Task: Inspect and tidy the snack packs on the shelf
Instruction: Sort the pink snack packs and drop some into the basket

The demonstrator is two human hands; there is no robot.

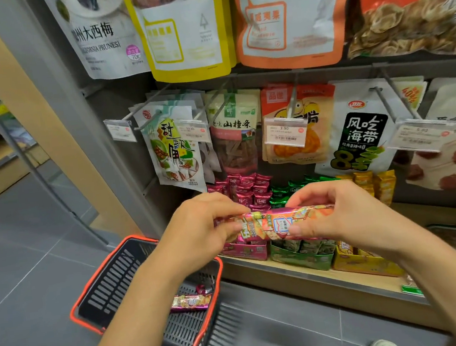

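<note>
In the head view, a wooden shelf (pixel 320 274) carries three open display boxes along its front edge: a pink box (pixel 244 252) at the left end, a green box (pixel 299 261) just beside it, and a yellow box (pixel 365 266) further to the right, each filled with small wrapped snacks of the same colour. Above the shelf, many bags hang from metal hooks in two rows, among them a white seaweed bag (pixel 358 129) and an orange bag with a price tag (pixel 284 132) in front of it. On the grey floor (pixel 17 253), near the left end of the shelf, stands a black basket (pixel 98 295) with a red rim, and inside it lies one small pack (pixel 190 302). Both forearms reach over the basket and hide a part of it and of the front edge of the shelf. The snack pack (pixel 269 223), long and pink-orange, is held level in the air in front of the pink and green boxes, and it does not touch the shelf. The left hand (pixel 199 230) grips its left end with curled fingers. The right hand (pixel 336 211) pinches its right part, with the fingers on top and the thumb below. The pack lies between the two hands and covers the upper part of the boxes behind it.
</note>
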